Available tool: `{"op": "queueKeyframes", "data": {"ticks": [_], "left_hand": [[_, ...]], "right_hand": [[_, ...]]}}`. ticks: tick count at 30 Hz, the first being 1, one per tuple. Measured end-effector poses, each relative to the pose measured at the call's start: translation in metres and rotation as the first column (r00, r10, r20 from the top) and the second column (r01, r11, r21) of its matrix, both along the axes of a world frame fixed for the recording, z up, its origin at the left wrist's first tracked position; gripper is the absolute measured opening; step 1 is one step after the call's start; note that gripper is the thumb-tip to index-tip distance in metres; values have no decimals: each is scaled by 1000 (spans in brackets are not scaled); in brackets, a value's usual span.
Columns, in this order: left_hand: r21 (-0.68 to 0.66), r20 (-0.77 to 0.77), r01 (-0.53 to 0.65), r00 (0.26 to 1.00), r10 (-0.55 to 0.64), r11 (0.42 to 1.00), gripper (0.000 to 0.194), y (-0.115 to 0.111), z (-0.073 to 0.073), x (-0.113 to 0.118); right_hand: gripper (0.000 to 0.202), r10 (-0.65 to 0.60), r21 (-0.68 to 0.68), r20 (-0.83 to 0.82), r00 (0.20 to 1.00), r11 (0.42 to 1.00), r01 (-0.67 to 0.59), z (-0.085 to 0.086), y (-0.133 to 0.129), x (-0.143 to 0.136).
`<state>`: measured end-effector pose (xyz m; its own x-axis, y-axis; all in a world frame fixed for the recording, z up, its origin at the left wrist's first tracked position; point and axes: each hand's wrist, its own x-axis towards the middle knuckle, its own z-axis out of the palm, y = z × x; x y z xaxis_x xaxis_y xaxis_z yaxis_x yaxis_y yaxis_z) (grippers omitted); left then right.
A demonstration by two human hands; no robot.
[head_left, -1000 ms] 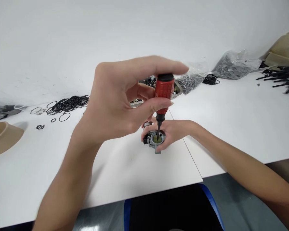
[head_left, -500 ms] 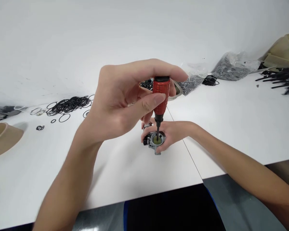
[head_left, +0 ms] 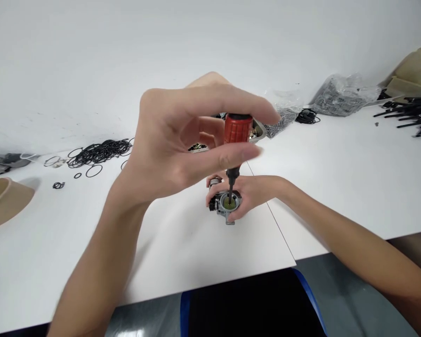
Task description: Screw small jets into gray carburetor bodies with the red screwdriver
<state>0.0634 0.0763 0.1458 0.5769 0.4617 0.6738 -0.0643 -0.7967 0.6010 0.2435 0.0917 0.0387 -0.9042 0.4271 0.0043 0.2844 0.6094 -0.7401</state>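
My left hand point(head_left: 168, 135) is closed round the red handle of a screwdriver point(head_left: 237, 130), with the forefinger over its black end cap and the thumb along the near side. The shaft points down and its tip meets the brass-coloured disc inside the round bore of a small grey metal carburetor point(head_left: 228, 216). My right hand point(head_left: 250, 196) grips that carburetor against the white table, thumb on the near side and fingers round the far side. Black fittings show on the carburetor's left; part of its body is hidden under the right hand.
Black rubber rings point(head_left: 103, 153) lie in a heap at the left, near a beige container point(head_left: 7, 201). Behind my left hand a metal tray point(head_left: 259, 131) is partly hidden. Plastic bags of parts point(head_left: 344, 96) and black rods point(head_left: 414, 114) lie at the back right.
My left thumb has slid to the right across the screwdriver handle, and the other fingers have shifted round it. The handle leans slightly more to the right. My right hand and the carburetor stay put.
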Motion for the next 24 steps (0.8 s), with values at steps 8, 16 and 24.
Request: {"op": "queueKeyframes", "data": {"ticks": [8, 16, 24], "left_hand": [[-132, -32, 28, 999, -32, 991, 36, -9, 2, -9], [-67, 19, 49, 999, -48, 997, 29, -7, 4, -5], [-124, -93, 132, 985, -144, 984, 22, -5, 7, -12]], "right_hand": [[51, 17, -22, 21, 1000, 1000, -16, 1, 2, 2], [51, -10, -55, 8, 1000, 998, 10, 0, 0, 2], [52, -3, -92, 47, 999, 996, 7, 2, 1, 2]]}}
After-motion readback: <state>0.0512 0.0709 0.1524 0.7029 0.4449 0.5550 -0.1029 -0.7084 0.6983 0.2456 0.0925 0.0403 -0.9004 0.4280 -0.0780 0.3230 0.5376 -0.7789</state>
